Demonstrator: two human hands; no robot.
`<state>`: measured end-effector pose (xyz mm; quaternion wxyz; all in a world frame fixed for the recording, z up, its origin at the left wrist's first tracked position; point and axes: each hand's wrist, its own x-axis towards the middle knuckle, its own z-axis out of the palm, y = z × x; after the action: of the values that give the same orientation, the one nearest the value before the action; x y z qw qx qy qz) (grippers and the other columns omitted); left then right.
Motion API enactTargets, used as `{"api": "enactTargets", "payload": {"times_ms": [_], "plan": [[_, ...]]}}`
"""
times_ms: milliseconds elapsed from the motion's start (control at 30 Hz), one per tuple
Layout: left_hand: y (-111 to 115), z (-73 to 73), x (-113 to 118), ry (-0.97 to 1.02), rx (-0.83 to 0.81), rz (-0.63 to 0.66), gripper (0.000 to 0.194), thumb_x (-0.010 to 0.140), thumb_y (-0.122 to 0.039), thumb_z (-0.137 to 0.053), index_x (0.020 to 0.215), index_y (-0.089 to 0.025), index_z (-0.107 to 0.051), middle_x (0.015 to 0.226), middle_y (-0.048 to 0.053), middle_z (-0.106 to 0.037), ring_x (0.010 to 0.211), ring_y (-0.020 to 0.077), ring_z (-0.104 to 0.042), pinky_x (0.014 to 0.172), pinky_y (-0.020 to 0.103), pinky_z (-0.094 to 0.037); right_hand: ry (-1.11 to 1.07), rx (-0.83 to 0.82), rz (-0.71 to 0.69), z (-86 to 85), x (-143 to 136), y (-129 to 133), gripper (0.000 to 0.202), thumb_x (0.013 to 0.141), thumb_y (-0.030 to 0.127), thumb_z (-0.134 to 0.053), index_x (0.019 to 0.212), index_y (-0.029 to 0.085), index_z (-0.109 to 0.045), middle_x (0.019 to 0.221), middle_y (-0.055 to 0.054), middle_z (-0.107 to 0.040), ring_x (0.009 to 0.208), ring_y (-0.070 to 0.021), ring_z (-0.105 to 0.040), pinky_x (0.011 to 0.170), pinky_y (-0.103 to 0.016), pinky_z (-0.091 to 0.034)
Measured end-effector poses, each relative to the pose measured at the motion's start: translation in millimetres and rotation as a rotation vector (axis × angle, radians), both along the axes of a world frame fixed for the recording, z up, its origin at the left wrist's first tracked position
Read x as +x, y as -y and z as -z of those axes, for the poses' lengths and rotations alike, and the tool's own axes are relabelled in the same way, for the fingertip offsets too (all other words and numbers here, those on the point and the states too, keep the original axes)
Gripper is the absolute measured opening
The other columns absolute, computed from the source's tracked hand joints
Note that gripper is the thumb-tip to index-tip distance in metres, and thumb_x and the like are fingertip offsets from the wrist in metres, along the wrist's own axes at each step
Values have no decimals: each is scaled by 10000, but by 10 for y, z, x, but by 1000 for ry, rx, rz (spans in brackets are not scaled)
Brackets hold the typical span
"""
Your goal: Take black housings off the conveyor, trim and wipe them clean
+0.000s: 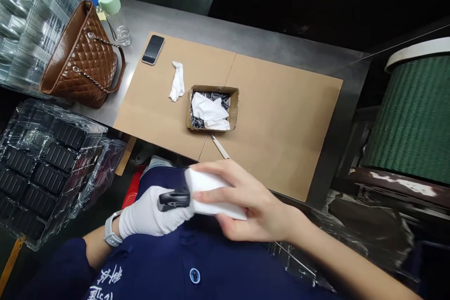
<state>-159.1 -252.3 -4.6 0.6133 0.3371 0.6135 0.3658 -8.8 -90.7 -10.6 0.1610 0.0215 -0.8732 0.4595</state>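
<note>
Pad (206,182) in right fingers (220,195), against black part (175,199)

Factory — conveyor belt (411,112), stacked trays (38,14)

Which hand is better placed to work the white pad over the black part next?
Probably the right hand: it holds the white pad right at the black part, while the gloved left hand grips that part.
</note>
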Motion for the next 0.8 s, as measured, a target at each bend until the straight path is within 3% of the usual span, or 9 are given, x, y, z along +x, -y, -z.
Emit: {"api": "enactTargets", "payload": {"times_ms": [100, 200, 367, 433, 567, 800], "plan": [[30, -21, -17, 22, 40, -85, 203, 772, -284, -564, 614, -170, -506, 551, -17, -467, 506, 88, -340, 460, 249, -346, 137, 52, 74, 145, 241, -12, 383, 766, 101, -542, 1099, 262, -639, 1230, -120, -598, 1063, -224, -613, 853, -366, -543], [51, -26, -26, 38, 88, -86, 165, 773, -260, -585, 648, -154, -565, 562, -2, -531, 489, 90, -388, 451, 242, -372, 191, -5, 134, 248, 410, 9, 346, 840, 156, -525, 1158, 267, -603, 1294, -125, -578, 1120, -227, -606, 890, -375, -544], [60, -12, -5, -50, 137, -76, 166, 807, -262, -592, 843, -134, -692, 715, 40, -695, 583, 144, -599, 562, 255, -511, 160, -138, 222, 201, 430, 72, 335, 931, 290, -481, 1264, 269, -520, 1367, -140, -532, 1220, -244, -559, 960, -398, -514], [55, 23, 16, -139, 104, -125, 238, 835, -313, -580, 946, -141, -700, 809, 55, -731, 687, 179, -666, 651, 278, -552, 142, -137, 256, 165, 387, 103, 351, 933, 318, -488, 1281, 276, -511, 1364, -138, -535, 1218, -249, -561, 952, -397, -518], [32, 126, 53, -418, 114, -184, 314, 891, -401, -518, 934, -145, -695, 872, 91, -740, 783, 208, -696, 748, 299, -561, 78, -78, 378, 169, 262, 182, 364, 898, 315, -558, 1259, 268, -536, 1366, -145, -526, 1229, -270, -547, 983, -430, -494], [-31, 186, 35, -800, 328, -140, 284, 921, -312, -491, 1048, -149, -687, 715, 53, -712, 605, 161, -656, 669, 258, -544, 23, -74, 432, 209, 89, 227, 329, 904, 289, -544, 1231, 256, -545, 1370, -147, -508, 1235, -278, -532, 998, -455, -478]]}}
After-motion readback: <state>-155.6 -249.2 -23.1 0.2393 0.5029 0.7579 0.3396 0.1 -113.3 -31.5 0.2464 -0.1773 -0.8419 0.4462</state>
